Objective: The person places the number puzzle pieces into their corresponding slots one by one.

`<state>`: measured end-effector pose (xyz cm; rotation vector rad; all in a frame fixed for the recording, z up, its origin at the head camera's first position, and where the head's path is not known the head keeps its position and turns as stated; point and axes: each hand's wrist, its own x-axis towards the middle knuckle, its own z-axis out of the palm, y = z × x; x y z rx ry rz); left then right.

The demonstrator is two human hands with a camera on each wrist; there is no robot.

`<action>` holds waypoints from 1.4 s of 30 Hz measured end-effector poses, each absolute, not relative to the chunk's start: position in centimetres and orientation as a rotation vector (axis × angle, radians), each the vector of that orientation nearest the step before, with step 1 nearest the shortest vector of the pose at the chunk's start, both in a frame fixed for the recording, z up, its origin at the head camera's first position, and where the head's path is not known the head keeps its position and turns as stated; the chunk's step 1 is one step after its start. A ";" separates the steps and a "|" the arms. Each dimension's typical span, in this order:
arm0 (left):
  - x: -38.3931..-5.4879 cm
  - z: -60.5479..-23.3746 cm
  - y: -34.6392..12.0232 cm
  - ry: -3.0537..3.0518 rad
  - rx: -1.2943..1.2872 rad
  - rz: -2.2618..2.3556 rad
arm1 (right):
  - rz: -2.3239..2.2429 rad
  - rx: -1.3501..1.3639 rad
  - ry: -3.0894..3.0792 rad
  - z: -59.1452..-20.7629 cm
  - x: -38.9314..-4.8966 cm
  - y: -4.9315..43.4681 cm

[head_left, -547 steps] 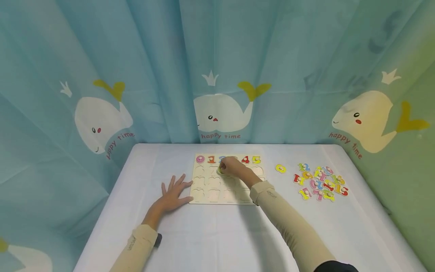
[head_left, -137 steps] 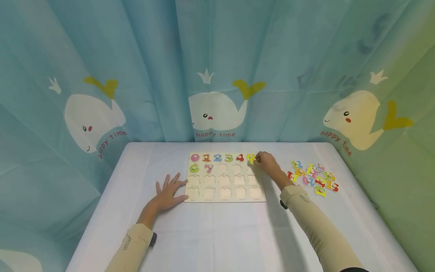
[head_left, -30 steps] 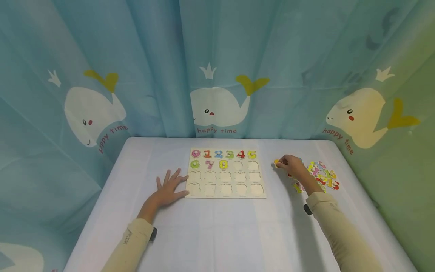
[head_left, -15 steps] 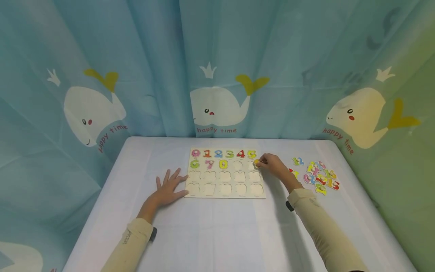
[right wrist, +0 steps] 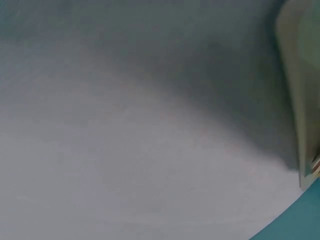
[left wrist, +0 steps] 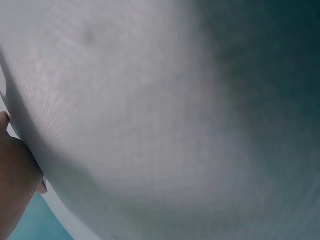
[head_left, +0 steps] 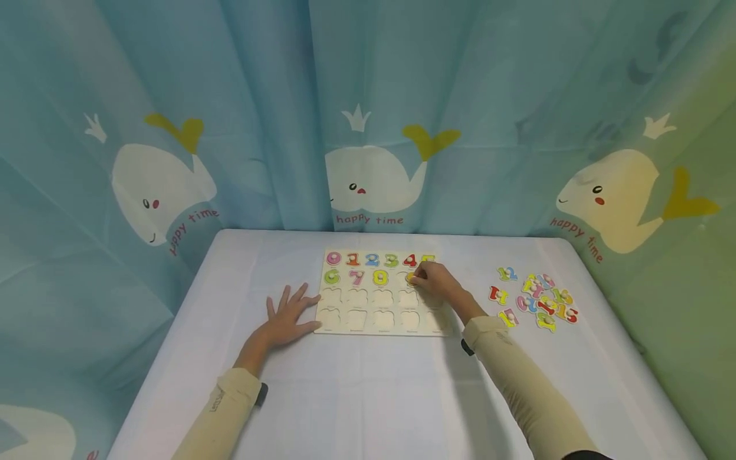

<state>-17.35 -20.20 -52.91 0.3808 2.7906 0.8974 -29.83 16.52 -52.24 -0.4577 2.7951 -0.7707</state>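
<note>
A pale puzzle board [head_left: 370, 312] lies on the white table, its cut-outs in several rows. Pink 0 to yellow 5 fill its top row; green 6, pink 7 and yellow 8 [head_left: 381, 277] sit below. My right hand [head_left: 438, 282] pinches a small orange-yellow number piece [head_left: 410, 278] over the slot right of the 8, the fingers hiding part of it and of the 5. My left hand [head_left: 285, 321] lies with fingers spread, its thumb and a fingertip at the board's left edge. In the left wrist view, part of that hand [left wrist: 17, 172] shows at the far left.
A loose pile of number pieces [head_left: 546, 305] lies right of the board, some overlapping. Slightly apart from it are a 12 piece [head_left: 507, 273], a red and yellow piece [head_left: 498, 294] and a pink and yellow piece [head_left: 508, 317]. A whale-print curtain [head_left: 259, 128] hangs behind the table.
The 8 has come into the second row since the oldest frames. My right hand has carried the orange-yellow piece left from near the pile onto the board. My left hand has stayed put.
</note>
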 end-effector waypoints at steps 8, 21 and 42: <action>-17.3 -52.7 -20.0 2.802 0.385 0.881 | -0.788 -0.494 2.781 -51.9 -29.8 14.7; -17.3 -53.0 -19.9 2.798 0.389 0.922 | -0.725 -0.536 2.793 -52.0 -29.9 14.7; -17.3 -52.8 -20.0 2.814 0.349 0.889 | -0.529 -0.291 3.086 -49.9 -29.8 28.2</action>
